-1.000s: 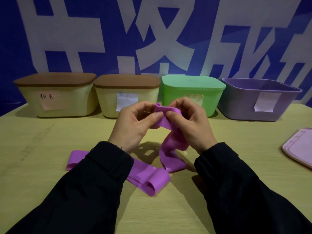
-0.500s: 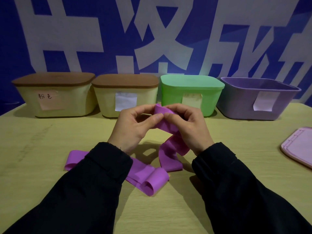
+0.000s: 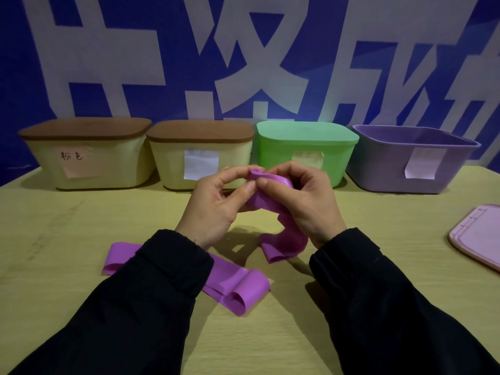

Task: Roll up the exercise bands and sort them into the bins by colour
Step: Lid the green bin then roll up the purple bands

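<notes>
Above the bench (image 3: pixel 81 266), both hands pinch one end of a purple band (image 3: pixel 273 185).
Left hand (image 3: pixel 216 204) and right hand (image 3: pixel 305 201) curl round its small rolled tip; the remainder trails onto the bench, before four bins, the purple bin (image 3: pixel 392 171) lidless.

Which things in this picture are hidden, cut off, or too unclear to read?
Head view only:
- Purple band: its middle is hidden under the left sleeve.
- Contents of the three lidded bins: hidden by lids; purple bin interior mostly hidden behind its front wall.
- White label: too washed out to read.
- Pink lid: cut off by the right edge.
</notes>
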Action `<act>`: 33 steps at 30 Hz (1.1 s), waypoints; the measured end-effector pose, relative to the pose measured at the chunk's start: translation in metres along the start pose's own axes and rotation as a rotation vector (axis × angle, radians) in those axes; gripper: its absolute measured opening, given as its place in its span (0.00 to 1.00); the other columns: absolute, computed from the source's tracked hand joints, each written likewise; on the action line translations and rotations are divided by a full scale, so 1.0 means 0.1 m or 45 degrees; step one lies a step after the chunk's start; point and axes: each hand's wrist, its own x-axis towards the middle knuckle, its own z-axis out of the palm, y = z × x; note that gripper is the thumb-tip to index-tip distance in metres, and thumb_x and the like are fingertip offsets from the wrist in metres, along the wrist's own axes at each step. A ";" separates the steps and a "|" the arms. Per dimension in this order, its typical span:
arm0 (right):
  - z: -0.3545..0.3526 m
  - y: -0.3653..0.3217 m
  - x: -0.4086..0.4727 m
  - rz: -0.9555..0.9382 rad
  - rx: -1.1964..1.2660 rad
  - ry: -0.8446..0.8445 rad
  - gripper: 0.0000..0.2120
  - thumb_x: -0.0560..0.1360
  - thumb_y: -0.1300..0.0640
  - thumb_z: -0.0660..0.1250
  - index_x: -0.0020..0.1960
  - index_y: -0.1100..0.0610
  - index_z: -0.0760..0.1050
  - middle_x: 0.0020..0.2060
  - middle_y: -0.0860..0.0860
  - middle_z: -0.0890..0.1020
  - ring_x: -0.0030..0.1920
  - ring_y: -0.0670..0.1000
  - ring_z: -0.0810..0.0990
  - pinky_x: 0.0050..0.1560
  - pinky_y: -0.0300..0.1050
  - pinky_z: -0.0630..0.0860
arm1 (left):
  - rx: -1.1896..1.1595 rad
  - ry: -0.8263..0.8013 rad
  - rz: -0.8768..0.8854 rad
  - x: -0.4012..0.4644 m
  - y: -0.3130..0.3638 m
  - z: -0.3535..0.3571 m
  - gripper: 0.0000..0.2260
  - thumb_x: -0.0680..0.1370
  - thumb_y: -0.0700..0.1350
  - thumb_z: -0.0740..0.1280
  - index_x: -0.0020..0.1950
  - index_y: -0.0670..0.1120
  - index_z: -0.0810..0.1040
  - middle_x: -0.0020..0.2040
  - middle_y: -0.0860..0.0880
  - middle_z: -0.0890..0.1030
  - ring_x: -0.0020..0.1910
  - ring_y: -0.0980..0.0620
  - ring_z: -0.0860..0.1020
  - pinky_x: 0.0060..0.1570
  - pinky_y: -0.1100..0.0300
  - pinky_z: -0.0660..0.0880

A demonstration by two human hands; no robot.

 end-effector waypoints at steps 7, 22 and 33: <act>0.03 0.03 -0.02 0.022 -0.028 -0.020 0.08 0.76 0.67 0.70 0.45 0.55 0.83 0.33 0.46 0.82 0.34 0.41 0.78 0.34 0.33 0.73 | 0.047 0.039 -0.035 0.01 -0.03 0.00 0.09 0.81 0.36 0.65 0.61 0.42 0.79 0.57 0.41 0.83 0.49 0.51 0.84 0.50 0.55 0.82; -0.09 0.14 0.04 -0.033 -0.252 -0.042 0.01 0.76 0.59 0.74 0.46 0.56 0.83 0.37 0.49 0.83 0.37 0.45 0.79 0.39 0.39 0.76 | 0.074 -0.042 -0.061 0.02 0.00 -0.05 0.10 0.82 0.35 0.63 0.57 0.48 0.79 0.47 0.49 0.84 0.44 0.55 0.83 0.43 0.61 0.80; -0.05 0.18 0.04 -0.028 -0.245 -0.030 0.03 0.75 0.59 0.75 0.44 0.56 0.81 0.35 0.46 0.81 0.35 0.42 0.76 0.38 0.35 0.74 | 0.042 -0.120 -0.109 0.00 0.00 -0.05 0.13 0.83 0.34 0.61 0.63 0.45 0.78 0.52 0.42 0.84 0.48 0.49 0.83 0.46 0.57 0.82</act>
